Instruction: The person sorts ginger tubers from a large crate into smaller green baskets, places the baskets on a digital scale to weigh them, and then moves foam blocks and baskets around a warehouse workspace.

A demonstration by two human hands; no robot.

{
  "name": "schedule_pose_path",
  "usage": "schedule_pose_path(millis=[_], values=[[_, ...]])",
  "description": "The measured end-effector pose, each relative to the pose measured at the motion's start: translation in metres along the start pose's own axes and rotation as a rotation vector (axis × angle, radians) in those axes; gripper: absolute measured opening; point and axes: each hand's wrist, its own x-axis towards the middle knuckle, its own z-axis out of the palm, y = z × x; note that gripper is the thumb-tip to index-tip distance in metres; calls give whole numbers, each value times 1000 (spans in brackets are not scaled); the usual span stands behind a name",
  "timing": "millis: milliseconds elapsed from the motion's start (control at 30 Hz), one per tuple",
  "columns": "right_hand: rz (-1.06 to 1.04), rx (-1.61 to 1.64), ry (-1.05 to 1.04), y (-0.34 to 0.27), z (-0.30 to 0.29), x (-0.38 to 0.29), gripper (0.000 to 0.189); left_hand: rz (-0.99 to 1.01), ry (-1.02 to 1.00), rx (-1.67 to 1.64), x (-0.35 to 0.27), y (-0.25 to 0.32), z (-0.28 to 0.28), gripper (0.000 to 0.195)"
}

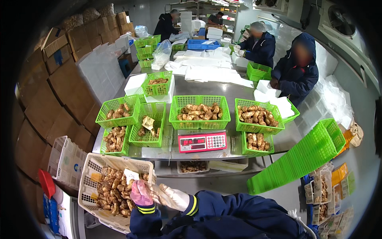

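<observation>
My left hand [141, 192], in a pink-stained glove, is at the right side of a large white plastic crate [119, 160]. Against it lies my right hand [173, 197] in a white glove, fingers stretched toward the left. Whether either hand grips anything is hidden. Brown-and-white matsutake mushrooms [115, 191] fill much of the crate. A paper slip [131, 175] with writing rests just beyond my left fingers; contact cannot be made out. On the steel table [161, 154] ahead, a red digital scale [203, 142] bears a green basket [200, 127] of mushrooms.
More green baskets of mushrooms flank the scale, including one at left [118, 121] and one at right [259, 128]. A long leaning stack of green baskets [292, 158] stands right. Cardboard boxes [44, 104] line the left wall. Several people work around the table's far side.
</observation>
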Motion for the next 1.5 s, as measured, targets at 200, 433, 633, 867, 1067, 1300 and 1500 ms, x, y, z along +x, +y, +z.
schedule_pose_path(millis=[200, 433, 633, 867, 1067, 1300, 1500], values=[[-76, 129, -44, -16, 24, -9, 48, 308, -37, 416, 11, 5, -1, 23], [-92, 116, -60, -13, 44, -12, 51, 373, -88, 458, 3, 22, -3, 18], [-68, 155, -17, 30, 61, -4, 48, 500, -133, 507, 2, 21, -58, 15], [5, 520, 38, 97, 57, 23, 44, 583, -21, 490, 13, 35, -128, 14], [257, -396, 339, 87, 69, -58, 44, 85, 265, -27, 75, 72, -225, 23], [297, -598, 473, 110, 73, -24, 68, 435, 47, -352, 44, 42, -201, 20], [267, -457, 491, 107, 78, -15, 69, 139, -41, -281, 22, 59, -175, 19]])
